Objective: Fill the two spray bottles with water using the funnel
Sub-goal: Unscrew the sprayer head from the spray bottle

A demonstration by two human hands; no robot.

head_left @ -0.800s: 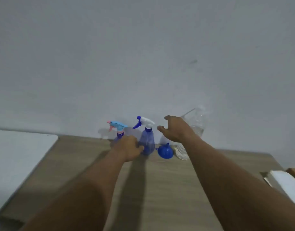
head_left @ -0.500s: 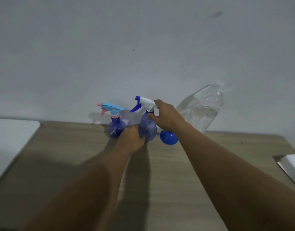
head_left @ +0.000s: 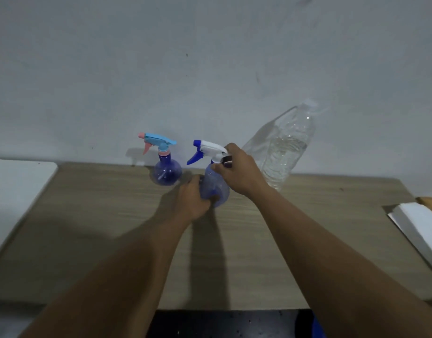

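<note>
Pulled nearer since half a second ago, the white-headed spray bottle (head_left: 213,189) sits gripped in my hands: left hand (head_left: 191,201) around its body, right hand (head_left: 239,169) on its collar. Pink-nozzled spray bottle (head_left: 166,170) stands beyond my left hand, water bottle (head_left: 283,152) beyond my right, on the worktop (head_left: 88,228).

Plain grey-white wall (head_left: 161,57) with small marks, wood-grain desk (head_left: 88,228) against it, dim light, dark floor (head_left: 222,323) below

Your head camera is looking forward and down at the near table (head_left: 112,240), facing the wall (head_left: 161,69) behind it.
</note>
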